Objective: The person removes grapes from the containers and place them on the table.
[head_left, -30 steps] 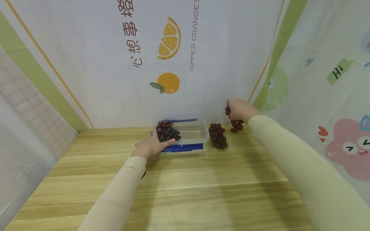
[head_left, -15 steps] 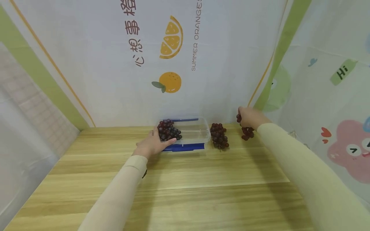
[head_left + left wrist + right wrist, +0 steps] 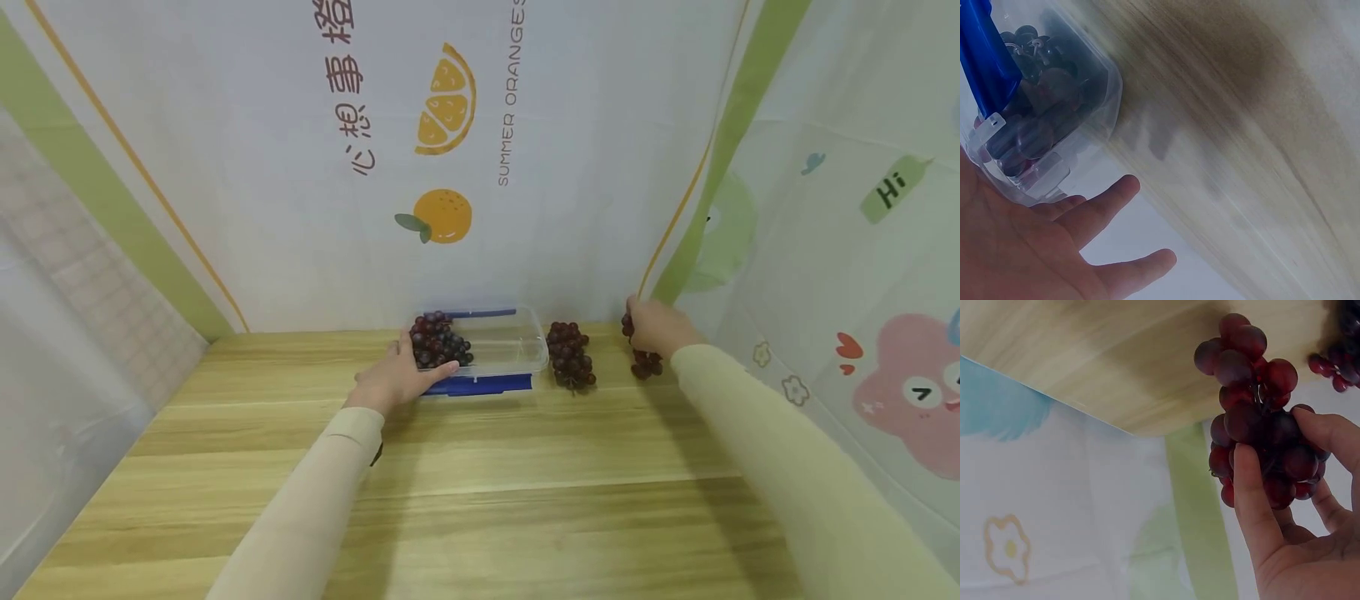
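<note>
1. Right hand (image 3: 662,328): thumb and fingers grasp a bunch of dark red grapes (image 3: 1257,422), to the right of the other fruit; whether this bunch touches the desk (image 3: 525,500) cannot be told.
2. Left hand (image 3: 395,377): fingers extended and spread, resting against the left end of a clear container (image 3: 510,348), thumb along its near side.
3. Container: on the desk, with blue latches (image 3: 487,384); dark grapes (image 3: 437,342) occupy its left part.
4. Second bunch (image 3: 570,357): lying on the desk, just beside the container's right end.
</note>
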The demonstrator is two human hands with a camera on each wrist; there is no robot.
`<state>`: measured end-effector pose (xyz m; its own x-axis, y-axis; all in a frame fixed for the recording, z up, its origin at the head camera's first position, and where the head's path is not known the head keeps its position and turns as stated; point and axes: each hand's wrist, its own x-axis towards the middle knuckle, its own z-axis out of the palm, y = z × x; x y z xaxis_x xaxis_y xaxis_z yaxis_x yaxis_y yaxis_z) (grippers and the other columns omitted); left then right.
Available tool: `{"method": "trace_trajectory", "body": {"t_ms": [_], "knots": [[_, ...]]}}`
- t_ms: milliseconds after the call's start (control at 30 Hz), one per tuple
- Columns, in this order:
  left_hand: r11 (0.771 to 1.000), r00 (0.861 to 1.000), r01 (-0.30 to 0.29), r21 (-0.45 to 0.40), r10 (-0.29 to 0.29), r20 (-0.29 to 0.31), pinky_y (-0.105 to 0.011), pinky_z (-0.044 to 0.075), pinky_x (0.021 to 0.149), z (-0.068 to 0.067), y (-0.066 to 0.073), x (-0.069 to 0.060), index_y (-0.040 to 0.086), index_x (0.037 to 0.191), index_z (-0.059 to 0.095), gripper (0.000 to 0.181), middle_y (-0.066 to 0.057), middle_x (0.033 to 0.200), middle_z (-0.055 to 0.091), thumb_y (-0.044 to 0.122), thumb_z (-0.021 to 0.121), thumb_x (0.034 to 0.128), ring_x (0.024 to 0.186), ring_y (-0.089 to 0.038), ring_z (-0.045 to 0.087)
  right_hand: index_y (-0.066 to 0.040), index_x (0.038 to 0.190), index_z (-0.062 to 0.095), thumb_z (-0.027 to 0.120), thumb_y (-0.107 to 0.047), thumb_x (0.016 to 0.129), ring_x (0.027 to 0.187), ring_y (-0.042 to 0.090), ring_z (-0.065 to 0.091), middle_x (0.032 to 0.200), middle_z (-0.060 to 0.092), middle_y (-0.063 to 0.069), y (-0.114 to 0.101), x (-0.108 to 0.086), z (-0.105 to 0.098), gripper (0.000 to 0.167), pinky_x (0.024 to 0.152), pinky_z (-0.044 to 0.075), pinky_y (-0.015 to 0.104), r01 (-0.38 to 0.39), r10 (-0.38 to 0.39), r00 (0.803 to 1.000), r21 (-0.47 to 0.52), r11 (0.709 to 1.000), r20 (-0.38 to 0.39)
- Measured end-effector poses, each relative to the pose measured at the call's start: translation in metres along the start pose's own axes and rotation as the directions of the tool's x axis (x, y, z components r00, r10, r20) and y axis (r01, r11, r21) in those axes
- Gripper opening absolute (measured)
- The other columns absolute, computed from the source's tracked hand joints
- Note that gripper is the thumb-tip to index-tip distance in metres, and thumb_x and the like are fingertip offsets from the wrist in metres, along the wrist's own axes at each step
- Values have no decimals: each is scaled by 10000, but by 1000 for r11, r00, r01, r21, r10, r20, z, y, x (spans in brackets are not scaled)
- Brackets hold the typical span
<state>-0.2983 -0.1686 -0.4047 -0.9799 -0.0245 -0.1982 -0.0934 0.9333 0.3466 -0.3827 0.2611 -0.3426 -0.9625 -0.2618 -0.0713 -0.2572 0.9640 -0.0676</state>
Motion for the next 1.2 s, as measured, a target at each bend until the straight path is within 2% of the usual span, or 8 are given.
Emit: {"method": "trace_trajectory", "body": {"t_ms": [67,200,433,700,867,967,1067,1200], "knots": [[1000,1000,3,-3,-3,-2,-870,213,1164,0,0,0,71,1709,-104,1381,-247,1787,89,1025,350,819,1458,-551,494,90,1293,523,658,-22,918,988,430,714,1097,703,302,3,0,5,414,853,593,570,0,0,1000,8,1000,8],[1000,1000,3,-2,-3,-3,-867,223,1164,0,0,0,67,1709,-102,1376,-252,1785,90,1021,347,824,1442,-550,514,65,1275,565,672,-35,919,1039,436,711,1132,706,288,10,-1,12,385,905,591,588,-16,15,1000,25,1000,21],[1000,1000,7,10,-7,6,-870,229,1158,0,-1,0,56,1705,-109,1381,-258,1784,78,1026,324,823,1443,-552,511,18,1213,552,652,-52,950,1013,477,706,1103,700,289,22,0,23,290,873,589,612,-50,50,999,22,998,19],[1000,1000,1,-6,-1,3,-878,213,1154,-2,1,-3,49,1708,-87,1327,-261,1781,85,974,371,873,1481,-550,464,80,1293,554,640,-31,945,1157,581,649,1262,662,365,37,4,39,375,1005,535,665,-53,53,999,28,998,5],[1000,1000,-5,-8,5,-3,-878,216,1152,-3,2,-3,53,1710,-81,1345,-258,1781,99,993,358,855,1478,-540,475,97,1413,519,618,-60,979,1197,603,613,1328,586,430,39,0,38,472,1003,532,690,-74,74,997,13,997,20],[1000,1000,-7,-9,6,-8,-877,217,1152,-3,1,-3,54,1711,-74,1350,-254,1782,98,998,358,849,1469,-537,488,88,1476,479,617,-87,985,1240,613,586,1371,554,443,40,-2,33,539,1012,523,703,-81,80,996,24,996,50],[1000,1000,-9,-10,9,-10,-878,215,1152,-2,1,-3,48,1712,-66,1349,-260,1780,100,996,360,851,1487,-537,464,97,1501,449,629,-116,983,1307,609,556,1428,540,432,41,-3,32,589,1072,495,692,-54,51,995,32,998,88],[1000,1000,-11,-7,11,-8,-879,218,1151,-1,1,-2,43,1711,-61,1350,-270,1776,103,998,351,851,1498,-541,447,52,1601,343,707,-195,931,1242,564,606,1493,489,434,40,-4,33,801,1071,512,627,-11,9,982,9,1000,189]]}}
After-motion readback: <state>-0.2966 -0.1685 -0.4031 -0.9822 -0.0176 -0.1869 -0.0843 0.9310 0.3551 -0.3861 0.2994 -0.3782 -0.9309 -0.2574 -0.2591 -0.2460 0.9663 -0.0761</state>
